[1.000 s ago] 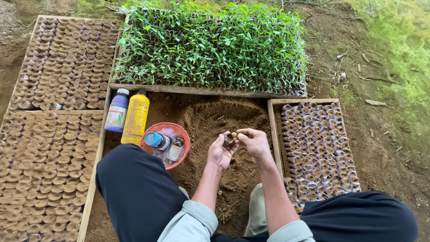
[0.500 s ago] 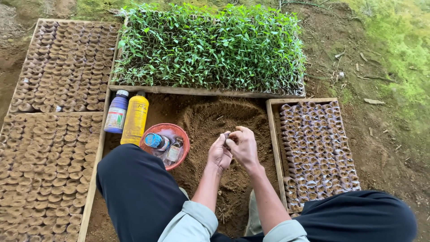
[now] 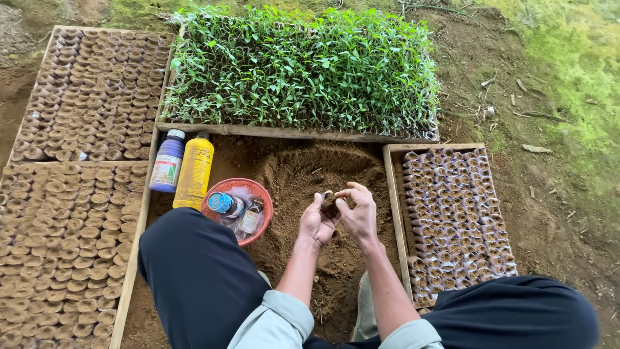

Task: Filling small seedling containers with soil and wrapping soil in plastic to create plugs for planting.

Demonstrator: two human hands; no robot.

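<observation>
Bare brown earth fills my view, patchy green moss at the right edge, and a loose, crumbly soil mound (image 3: 323,187) heaped in the middle between my knees. Over it my left hand (image 3: 316,223) cups a small soil-filled seedling pot (image 3: 329,201), a dark, lumpy cylinder, fingers curled shut around it. My right hand (image 3: 358,213) presses against its top, fingertips pinched together on the pot's rim.

Just right sits a wooden tray (image 3: 394,213) packed with rolled, tube-shaped pots in tight rows. Behind the mound, a long wooden box holds dense, leafy green seedlings (image 3: 303,64). To the left lie two more frames of round soil plugs (image 3: 64,245). A smooth yellow bottle (image 3: 194,171) and a blue bottle (image 3: 166,161) stand side by side, near a round red mesh basket (image 3: 261,194) holding small bottles.
</observation>
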